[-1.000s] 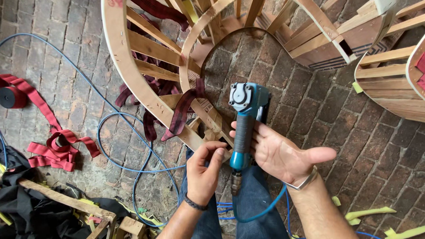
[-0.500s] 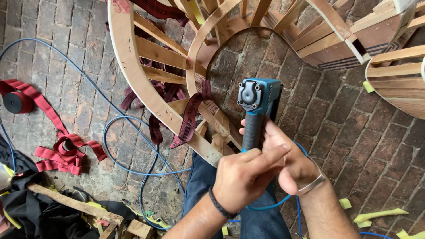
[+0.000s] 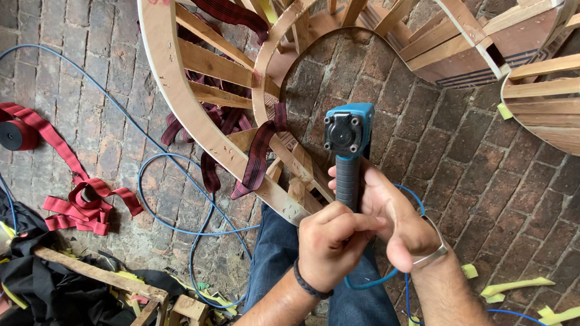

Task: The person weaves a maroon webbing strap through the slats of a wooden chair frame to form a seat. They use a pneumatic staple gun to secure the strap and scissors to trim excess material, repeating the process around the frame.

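Note:
A blue and black pneumatic staple gun stands upright in front of me, head up. My right hand is wrapped around its black grip from the right. My left hand, with a dark band on the wrist, is closed over the lower end of the grip, fingers pinched against it where the blue air hose joins. Just behind the tool lies a curved wooden furniture frame with dark red webbing straps stapled across it. My jeans-clad leg is below.
A roll of red webbing and a loose red pile lie at the left on the brick floor. The blue hose loops across the bricks. More wooden frames stand at the right. Wood scraps and black cloth sit at bottom left.
The view shifted left and the tool rose upright. My left hand moved from beside the grip to close over its lower end, and my open right palm closed around the grip.

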